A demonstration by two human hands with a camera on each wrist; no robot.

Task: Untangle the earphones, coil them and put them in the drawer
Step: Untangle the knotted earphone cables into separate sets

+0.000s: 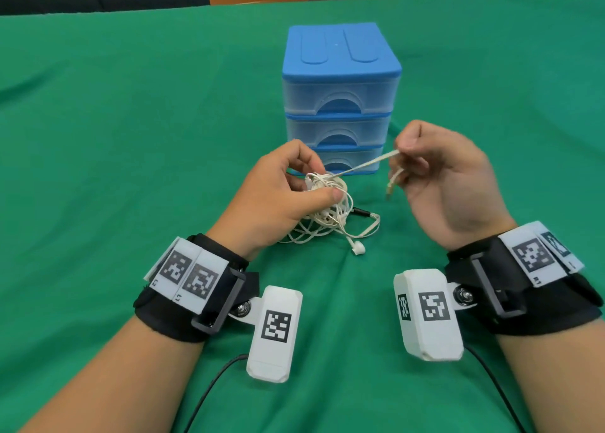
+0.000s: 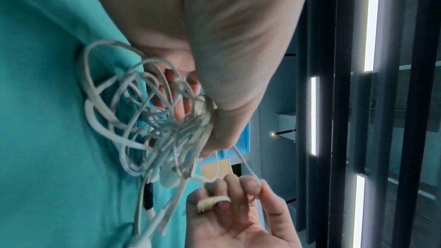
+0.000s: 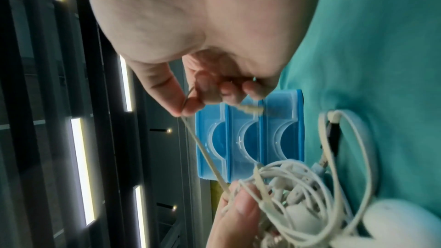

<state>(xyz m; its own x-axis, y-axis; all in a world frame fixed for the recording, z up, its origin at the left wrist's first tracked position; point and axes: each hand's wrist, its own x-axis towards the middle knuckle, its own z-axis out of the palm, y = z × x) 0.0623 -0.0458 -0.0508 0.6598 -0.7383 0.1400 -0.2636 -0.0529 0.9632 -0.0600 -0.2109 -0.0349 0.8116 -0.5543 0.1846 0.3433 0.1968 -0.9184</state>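
Leftmost, the left hand (image 1: 278,197) hovers just above the green surface (image 1: 98,138), its thumb and curled fingers clamped round a tangled ball of white earphones (image 1: 322,200). This grip is grasping the knot itself: the thumb presses across the top of the bundle while the fingers curl behind it. Loose loops of cord spill out below the hand and lie on the cloth, and one earbud (image 1: 357,247) rests on the surface at the near edge of the tangle. A short dark section of cord lies just right of the bundle, also on the cloth.

From the knot a single strand (image 1: 366,164) runs taut, up and to the right, across the front of the blue drawer unit (image 1: 340,82). That unit stands upright behind the hands, three clear-fronted drawers stacked under a blue top, all three pushed in.

Further right, the right hand (image 1: 448,183) is raised off the surface, palm turned toward the wearer. Its grip is pinching the strand between thumb and forefinger, while the other fingers are curled in. A short free end with a small plug (image 1: 390,188) dangles below the fingers; the right wrist view shows it (image 3: 250,109) blurred, hanging in front of the drawers.

Both wrists carry black straps with white marker blocks.
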